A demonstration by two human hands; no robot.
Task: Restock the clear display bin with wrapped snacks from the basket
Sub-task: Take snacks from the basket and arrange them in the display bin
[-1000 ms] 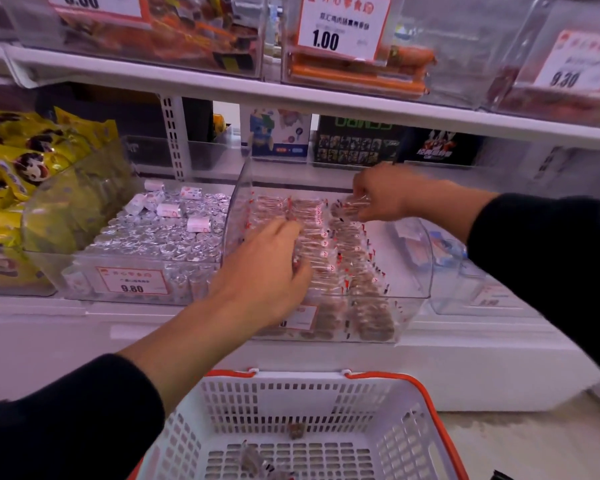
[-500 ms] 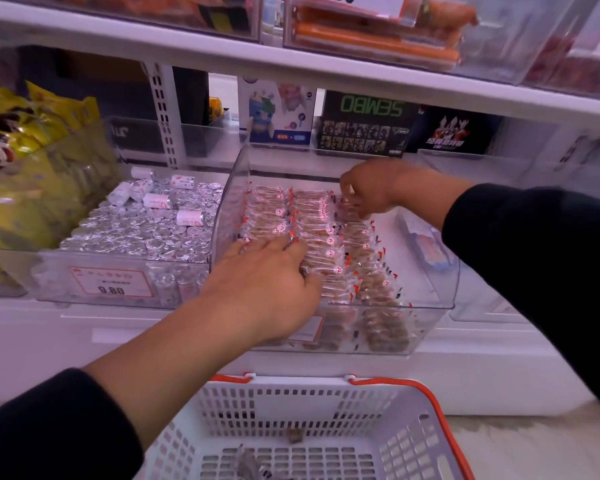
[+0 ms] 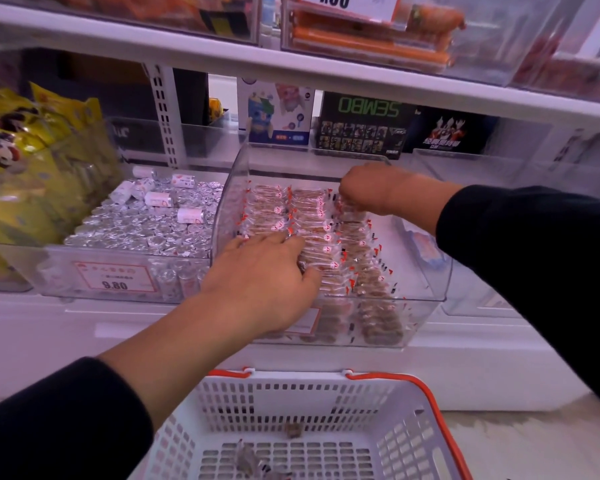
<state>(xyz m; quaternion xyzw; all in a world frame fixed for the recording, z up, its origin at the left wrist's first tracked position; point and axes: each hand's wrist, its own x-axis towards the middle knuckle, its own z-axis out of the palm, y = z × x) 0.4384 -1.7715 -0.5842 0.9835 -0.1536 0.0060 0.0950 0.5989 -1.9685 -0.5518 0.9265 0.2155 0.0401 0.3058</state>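
Observation:
The clear display bin (image 3: 440,271) sits on the lower shelf, filled with rows of brown snacks in clear wrappers with red marks (image 3: 312,216). My left hand (image 3: 267,282) lies palm down on the front left rows, fingers spread over the wrappers. My right hand (image 3: 368,192) reaches in at the back of the right row, its fingers curled down onto a wrapped snack there. The white basket with an orange rim (image 3: 406,441) stands below the shelf, with a few wrapped snacks (image 3: 293,430) left on its bottom.
A second clear bin (image 3: 59,271) of silver foil-wrapped rolls with a 9.80 price tag stands left of the display bin. Yellow snack bags (image 3: 18,150) lie at the far left. Toy boxes (image 3: 361,126) line the back, and an upper shelf (image 3: 326,69) overhangs.
My left hand has slid slightly forward over the front rows. My right hand has stayed at the back of the right row. The view has tilted down a little.

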